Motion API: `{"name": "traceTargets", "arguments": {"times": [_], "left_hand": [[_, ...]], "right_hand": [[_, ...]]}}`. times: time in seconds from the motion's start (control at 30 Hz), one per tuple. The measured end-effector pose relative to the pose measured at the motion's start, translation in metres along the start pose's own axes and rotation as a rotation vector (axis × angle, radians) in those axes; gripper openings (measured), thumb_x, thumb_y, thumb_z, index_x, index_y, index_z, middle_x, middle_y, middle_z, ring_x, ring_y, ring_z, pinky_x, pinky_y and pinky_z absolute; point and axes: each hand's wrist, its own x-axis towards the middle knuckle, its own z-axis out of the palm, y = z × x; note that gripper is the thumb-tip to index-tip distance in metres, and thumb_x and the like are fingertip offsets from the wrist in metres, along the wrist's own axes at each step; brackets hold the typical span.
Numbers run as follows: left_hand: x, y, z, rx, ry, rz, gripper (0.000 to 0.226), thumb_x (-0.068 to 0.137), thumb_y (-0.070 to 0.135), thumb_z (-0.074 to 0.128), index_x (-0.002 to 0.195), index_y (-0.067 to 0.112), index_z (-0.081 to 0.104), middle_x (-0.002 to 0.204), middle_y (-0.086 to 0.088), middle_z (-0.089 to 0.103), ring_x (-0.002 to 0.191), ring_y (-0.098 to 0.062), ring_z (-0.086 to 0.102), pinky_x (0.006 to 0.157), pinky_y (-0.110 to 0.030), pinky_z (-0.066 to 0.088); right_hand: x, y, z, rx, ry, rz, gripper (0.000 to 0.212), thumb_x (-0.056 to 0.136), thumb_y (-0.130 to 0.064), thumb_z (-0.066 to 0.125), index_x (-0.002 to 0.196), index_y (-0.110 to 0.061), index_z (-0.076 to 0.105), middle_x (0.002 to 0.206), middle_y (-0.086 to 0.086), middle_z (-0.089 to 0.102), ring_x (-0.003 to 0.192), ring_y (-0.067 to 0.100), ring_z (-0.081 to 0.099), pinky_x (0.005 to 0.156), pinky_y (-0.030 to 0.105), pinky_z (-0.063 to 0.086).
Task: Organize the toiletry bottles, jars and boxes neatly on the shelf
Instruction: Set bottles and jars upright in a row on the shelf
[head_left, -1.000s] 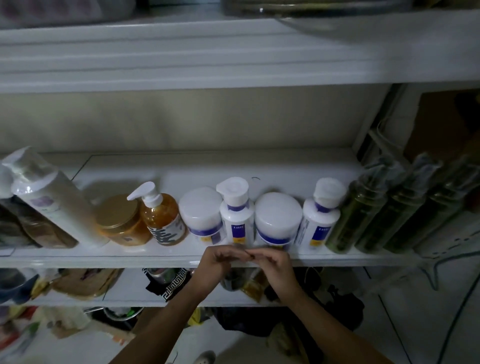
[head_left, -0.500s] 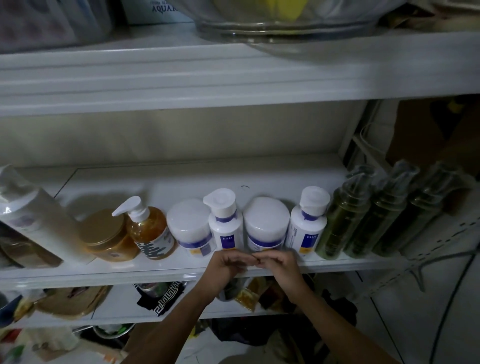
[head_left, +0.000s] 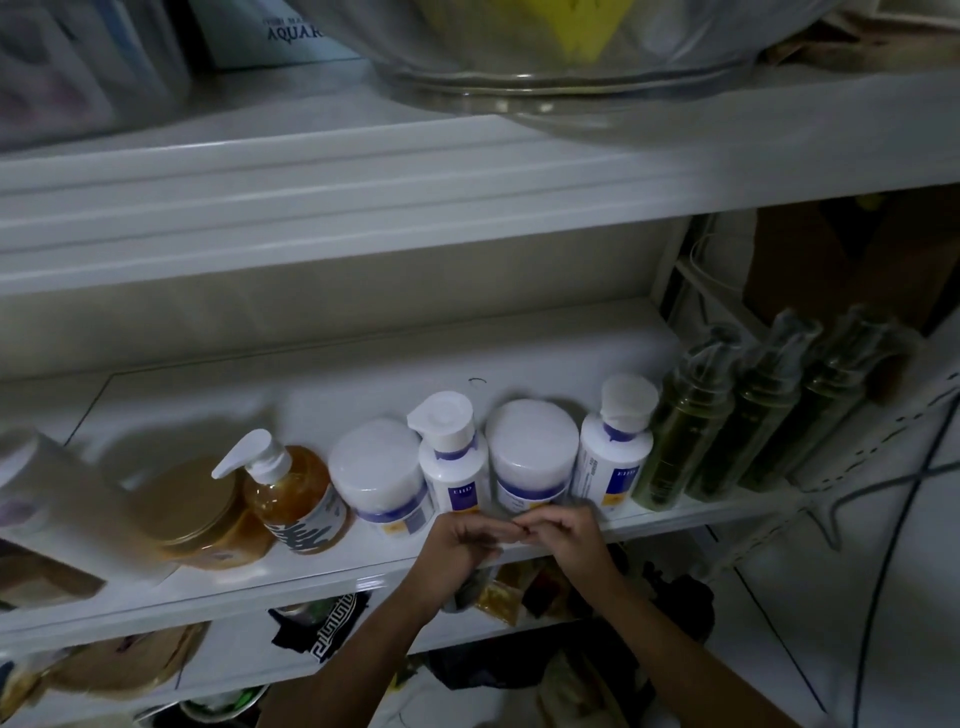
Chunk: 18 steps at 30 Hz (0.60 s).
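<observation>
Your left hand (head_left: 457, 540) and right hand (head_left: 569, 535) meet in front of the lip of the middle shelf (head_left: 311, 577). The fingers of both curl inward and the fingertips touch one another. I cannot tell whether anything small is pinched between them. Neither hand touches a bottle or a jar.

The toiletries stand in a single row along the front of that shelf. From your left you have:

- a tall white bottle (head_left: 67, 514), blurred and leaning to the left
- a gold-lidded jar (head_left: 192, 514) just beside it
- an amber pump bottle (head_left: 296, 499) close against the jar, its white nozzle pointing left
- the left white jar (head_left: 382, 480), with a blue band
- the left flip-cap bottle (head_left: 454, 462)
- the right white jar (head_left: 532, 457), directly above your joined fingertips in the view
- the right flip-cap bottle (head_left: 615, 452)

The last four are upright and packed side by side. At the right end three dark green bottles (head_left: 753, 415) with clear caps stand shoulder to shoulder, next to the right flip-cap bottle.

On the shelf above you sit a big clear glass bowl (head_left: 571, 78) and a white box (head_left: 280, 36) with lettering. On the shelf below, a black cloth (head_left: 327, 623) with a white pattern lies among clutter too dim to make out
</observation>
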Motion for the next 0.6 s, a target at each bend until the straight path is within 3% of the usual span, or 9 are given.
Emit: {"name": "traceTargets", "arguments": {"times": [0.23,0.33,0.4,0.47,0.5,0.6], "left_hand": [[-0.001,0.001,0.003,-0.011,0.003,0.022,0.026,0.082,-0.019,0.053,0.093,-0.006,0.071,0.081,0.01,0.075,0.083,-0.003,0.069,0.071,-0.015,0.051],[-0.001,-0.005,0.01,-0.03,-0.03,0.034,0.026,0.084,-0.018,0.051,0.097,-0.005,0.07,0.078,0.016,0.073,0.081,0.001,0.068,0.071,-0.013,0.051],[-0.001,-0.011,0.017,-0.019,-0.021,-0.031,0.028,0.087,-0.013,0.051,0.092,0.006,0.071,0.081,0.009,0.075,0.084,-0.004,0.069,0.08,-0.022,0.055],[0.002,-0.015,0.026,-0.029,-0.002,-0.035,0.027,0.088,-0.008,0.054,0.091,0.011,0.073,0.095,-0.011,0.074,0.095,-0.026,0.069,0.093,-0.045,0.052],[0.003,-0.015,0.033,-0.025,-0.014,-0.004,0.026,0.087,-0.008,0.055,0.094,0.009,0.073,0.099,-0.012,0.073,0.098,-0.029,0.068,0.094,-0.046,0.051],[0.01,0.001,0.056,-0.03,-0.09,0.067,0.026,0.083,-0.009,0.055,0.099,0.003,0.073,0.101,0.002,0.074,0.097,-0.02,0.069,0.091,-0.032,0.053]], "right_hand": [[-0.004,-0.007,0.001,-0.036,0.031,0.024,0.025,0.074,-0.013,0.052,0.082,-0.022,0.074,0.072,-0.014,0.073,0.074,0.011,0.069,0.076,0.03,0.057],[-0.011,-0.009,-0.002,-0.03,0.06,0.047,0.021,0.074,-0.02,0.054,0.08,-0.025,0.073,0.073,-0.015,0.072,0.076,0.006,0.068,0.075,0.023,0.055],[-0.019,-0.006,-0.01,-0.035,0.094,0.066,0.031,0.082,-0.001,0.053,0.079,-0.025,0.072,0.073,-0.012,0.073,0.077,0.007,0.068,0.076,0.023,0.054],[-0.027,-0.001,-0.023,-0.013,0.142,0.096,0.039,0.082,0.008,0.05,0.076,-0.022,0.073,0.073,-0.005,0.074,0.075,0.013,0.07,0.076,0.028,0.054],[-0.031,0.0,-0.031,0.006,0.169,0.102,0.035,0.08,0.005,0.051,0.074,-0.021,0.074,0.074,-0.002,0.074,0.076,0.017,0.07,0.076,0.031,0.055],[-0.036,0.001,-0.055,0.065,0.228,0.087,0.03,0.071,-0.007,0.047,0.074,-0.018,0.075,0.078,0.007,0.075,0.08,0.026,0.07,0.078,0.037,0.057]]}}
